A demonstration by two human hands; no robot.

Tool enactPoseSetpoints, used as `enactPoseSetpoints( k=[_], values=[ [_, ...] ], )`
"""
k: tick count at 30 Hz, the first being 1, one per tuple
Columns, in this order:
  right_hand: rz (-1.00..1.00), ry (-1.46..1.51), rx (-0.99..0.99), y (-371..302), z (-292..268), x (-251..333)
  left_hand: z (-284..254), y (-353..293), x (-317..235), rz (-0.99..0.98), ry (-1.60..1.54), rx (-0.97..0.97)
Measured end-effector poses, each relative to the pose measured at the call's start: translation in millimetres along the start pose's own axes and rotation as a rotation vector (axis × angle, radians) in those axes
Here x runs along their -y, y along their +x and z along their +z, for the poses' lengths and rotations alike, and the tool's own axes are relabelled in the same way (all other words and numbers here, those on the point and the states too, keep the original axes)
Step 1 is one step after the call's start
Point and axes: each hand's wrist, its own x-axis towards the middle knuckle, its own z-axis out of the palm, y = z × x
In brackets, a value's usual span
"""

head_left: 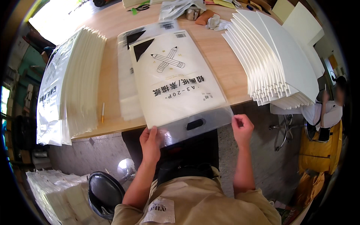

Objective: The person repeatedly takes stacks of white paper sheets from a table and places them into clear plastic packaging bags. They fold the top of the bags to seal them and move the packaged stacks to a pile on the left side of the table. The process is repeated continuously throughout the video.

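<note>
Head view — near end of clear bag point(176, 131) between hands point(149, 142) point(243, 130) — both pinched onto its sides

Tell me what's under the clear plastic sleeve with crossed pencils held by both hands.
Beneath the held sleeve, another flat clear plastic sleeve shows along the left and far edges, over the light-brown wooden table. The rest is covered and can't be seen.

We note pale wood-grain table point(229, 77), scuffed grey concrete floor point(258, 131); star-shaped metal chair base point(286, 127) right, dull-green wall point(33, 73) left. White glare point(56, 18) upper left.
</note>
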Motion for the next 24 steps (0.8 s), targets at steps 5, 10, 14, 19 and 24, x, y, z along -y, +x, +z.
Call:
enactPoseSetpoints(
  k=[5, 10, 14, 19, 24],
  values=[
    [0.184, 0.609, 0.145, 36, -14, -1, 2, 6, -23, -0.011, 0.08, -0.062],
    [0.322, 0.165, 0.402, 89, 32, 20, 14, 25, -48, -0.003, 0.148, -0.045],
    [0.342, 0.1, 0.495, 101, 48, 15, 26, 33, -69, -0.001, 0.186, 0.101],
    [0.43, 0.206, 0.573, 109, 52, 9, 41, 52, -67, 0.289, 0.343, 0.253],
    [0.56, 0.565, 0.634, 114, 54, 27, 55, 20, -121, 0.438, 0.682, 0.394]
  ],
)
